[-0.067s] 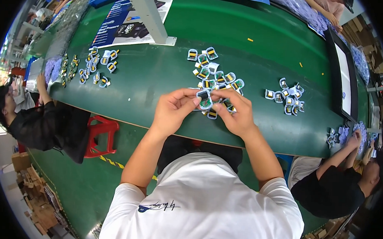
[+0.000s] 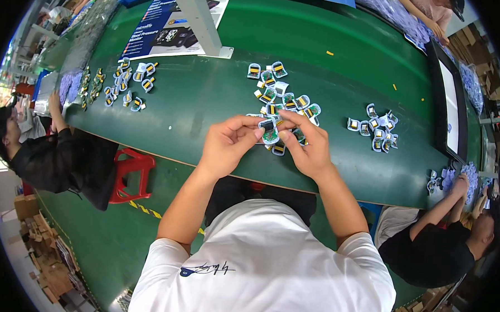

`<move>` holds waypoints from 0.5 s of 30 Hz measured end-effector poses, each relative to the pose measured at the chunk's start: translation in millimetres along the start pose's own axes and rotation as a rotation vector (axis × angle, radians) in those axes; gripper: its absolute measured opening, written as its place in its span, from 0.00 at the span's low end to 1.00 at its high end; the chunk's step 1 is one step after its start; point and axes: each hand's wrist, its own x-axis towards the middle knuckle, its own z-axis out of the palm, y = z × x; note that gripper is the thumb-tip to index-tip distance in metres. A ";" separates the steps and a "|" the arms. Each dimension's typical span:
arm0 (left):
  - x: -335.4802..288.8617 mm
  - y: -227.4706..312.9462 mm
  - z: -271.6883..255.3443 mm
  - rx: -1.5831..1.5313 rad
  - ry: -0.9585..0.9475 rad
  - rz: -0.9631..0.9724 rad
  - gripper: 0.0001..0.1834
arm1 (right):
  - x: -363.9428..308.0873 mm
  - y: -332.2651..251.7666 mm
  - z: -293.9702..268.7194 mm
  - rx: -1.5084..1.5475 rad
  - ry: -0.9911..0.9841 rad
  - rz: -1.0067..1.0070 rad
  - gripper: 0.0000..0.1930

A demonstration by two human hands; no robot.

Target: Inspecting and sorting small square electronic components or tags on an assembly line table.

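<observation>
Between my two hands is a small light-blue plastic housing [image 2: 269, 133] with a green circuit board and a dark display in it. My left hand [image 2: 228, 141] pinches its left side between thumb and fingers. On its right edge, my right hand [image 2: 306, 142] grips with thumb and forefinger. Just beyond my fingers lies a loose pile of similar housings [image 2: 286, 99], several with green boards and yellow-and-black parts showing. My hands hide part of this pile.
More housings lie in a right cluster [image 2: 379, 128] and a left cluster [image 2: 122, 81]. A grey metal post [image 2: 197, 17] stands on the green table [image 2: 208, 93] by a printed sheet [image 2: 163, 32]. A black-framed panel [image 2: 446, 100] is at right. Co-workers sit either side; a red stool [image 2: 133, 176] stands left.
The view has shifted very slightly. Both hands keep their hold on the housing, which is tilted a little differently.
</observation>
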 end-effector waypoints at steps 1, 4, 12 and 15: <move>-1.3 -0.3 0.0 0.019 -0.009 0.020 0.13 | 0.3 -2.0 2.3 0.026 0.010 0.102 0.15; -2.4 -0.9 1.2 0.064 -0.012 0.061 0.12 | 2.0 -2.7 5.7 -0.039 0.010 0.071 0.12; 2.1 -2.8 5.6 0.106 -0.003 0.022 0.12 | 2.3 2.3 5.0 -0.517 0.212 -0.380 0.13; 3.3 -1.3 8.1 0.127 0.000 0.018 0.12 | 4.3 -2.3 5.4 -0.524 0.224 -0.411 0.13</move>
